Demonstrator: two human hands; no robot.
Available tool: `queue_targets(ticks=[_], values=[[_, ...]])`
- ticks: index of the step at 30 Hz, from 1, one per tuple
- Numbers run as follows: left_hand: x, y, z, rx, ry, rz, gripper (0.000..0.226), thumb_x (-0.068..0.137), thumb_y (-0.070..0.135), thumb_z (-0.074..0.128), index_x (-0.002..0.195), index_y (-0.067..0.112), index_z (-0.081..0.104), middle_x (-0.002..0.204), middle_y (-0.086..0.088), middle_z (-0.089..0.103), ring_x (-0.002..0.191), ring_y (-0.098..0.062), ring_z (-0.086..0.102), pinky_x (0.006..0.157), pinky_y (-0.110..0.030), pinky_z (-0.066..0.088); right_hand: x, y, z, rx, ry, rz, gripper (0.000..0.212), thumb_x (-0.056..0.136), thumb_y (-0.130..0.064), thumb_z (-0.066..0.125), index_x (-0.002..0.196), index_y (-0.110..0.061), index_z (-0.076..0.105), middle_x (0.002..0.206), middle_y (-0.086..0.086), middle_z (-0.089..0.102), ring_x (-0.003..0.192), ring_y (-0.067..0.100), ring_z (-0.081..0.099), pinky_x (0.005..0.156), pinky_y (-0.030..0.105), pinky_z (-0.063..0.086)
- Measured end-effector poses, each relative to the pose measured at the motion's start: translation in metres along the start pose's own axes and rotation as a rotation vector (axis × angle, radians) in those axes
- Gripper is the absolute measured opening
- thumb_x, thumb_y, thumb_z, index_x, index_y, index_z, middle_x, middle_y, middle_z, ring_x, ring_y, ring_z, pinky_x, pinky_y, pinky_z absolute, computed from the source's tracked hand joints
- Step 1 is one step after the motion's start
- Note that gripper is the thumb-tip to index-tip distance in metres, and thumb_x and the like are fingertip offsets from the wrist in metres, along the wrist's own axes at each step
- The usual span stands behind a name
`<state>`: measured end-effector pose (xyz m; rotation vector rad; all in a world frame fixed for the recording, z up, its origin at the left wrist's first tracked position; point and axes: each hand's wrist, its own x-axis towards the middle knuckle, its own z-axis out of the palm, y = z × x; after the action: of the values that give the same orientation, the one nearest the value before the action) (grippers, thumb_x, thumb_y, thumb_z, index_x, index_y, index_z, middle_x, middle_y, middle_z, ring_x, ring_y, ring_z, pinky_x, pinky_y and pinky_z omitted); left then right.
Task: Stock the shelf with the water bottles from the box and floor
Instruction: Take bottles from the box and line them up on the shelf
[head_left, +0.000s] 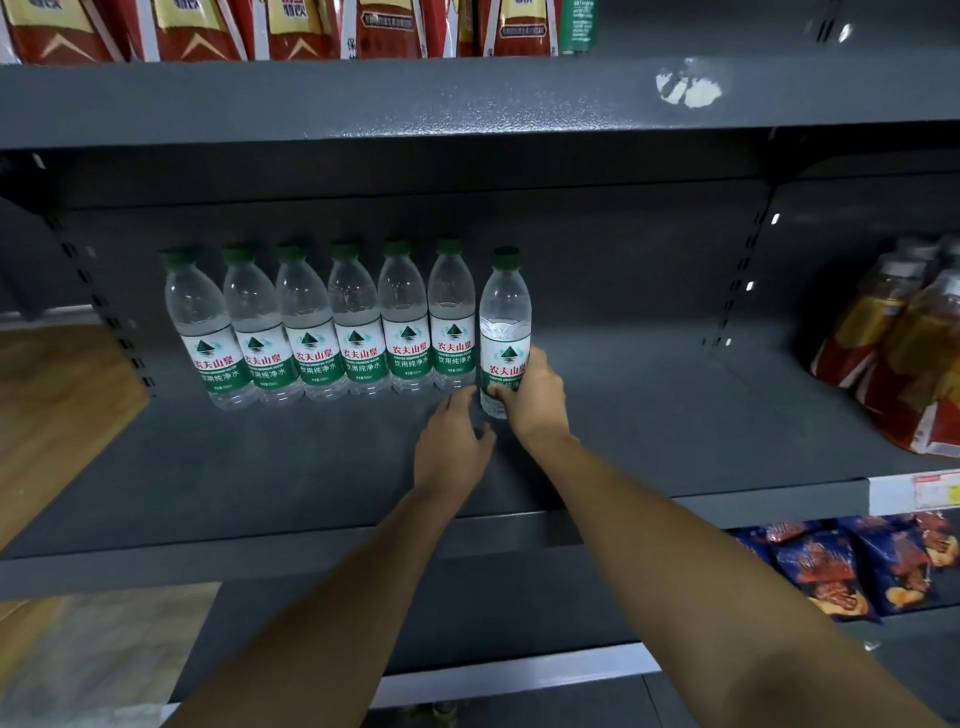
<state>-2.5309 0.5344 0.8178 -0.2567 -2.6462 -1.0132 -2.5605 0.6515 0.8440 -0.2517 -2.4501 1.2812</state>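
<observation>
On the grey shelf (649, 415), six water bottles (322, 338) stand ranked, seventh bottle (505, 312) alongside, clamped in curled fingers of right hand (535, 400); left hand (452, 447) slack-fingered, empty; much room left.

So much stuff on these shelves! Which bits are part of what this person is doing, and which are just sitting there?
Part of the job: held water bottle, gripped by the right hand; left hand beside it; row of six water bottles; grey shelf.
Just there: red packets above; amber bottles at right; blue snack bags below.
</observation>
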Motion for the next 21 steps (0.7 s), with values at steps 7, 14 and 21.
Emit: queue_targets(ticks=[7,14,21], values=[[0.016,-0.003,0.005,0.021,0.008,-0.007,0.052,0.087,0.015,0.058,0.138,0.015,0.046,0.134,-0.005,0.055,0.122,-0.024,0.052,0.095,-0.039,0.047,0.022,0.001,0.012,-0.002,0.002,0.008,0.049,0.084,-0.008,0.072,0.126,-0.012,0.046,0.117,0.01,0.063,0.109,0.029,0.059,0.087,0.038,0.048],[0.027,-0.006,0.015,-0.03,0.025,-0.004,0.048,0.08,0.011,0.057,0.128,0.019,0.052,0.124,-0.003,0.06,0.111,-0.027,0.057,0.089,-0.045,0.05,0.037,0.002,0.021,0.057,0.003,-0.005,0.05,0.085,-0.004,0.069,0.128,-0.012,0.046,0.118,0.01,0.063,0.108,0.026,0.06,0.09,0.036,0.048],[0.033,-0.009,0.015,-0.012,0.022,-0.003,0.047,0.083,0.012,0.057,0.13,0.018,0.051,0.126,-0.003,0.058,0.113,-0.025,0.056,0.088,-0.04,0.049,0.049,0.002,0.029,0.124,0.027,0.022,0.051,0.084,-0.006,0.071,0.129,-0.013,0.048,0.115,0.009,0.065,0.108,0.025,0.061,0.09,0.035,0.049]])
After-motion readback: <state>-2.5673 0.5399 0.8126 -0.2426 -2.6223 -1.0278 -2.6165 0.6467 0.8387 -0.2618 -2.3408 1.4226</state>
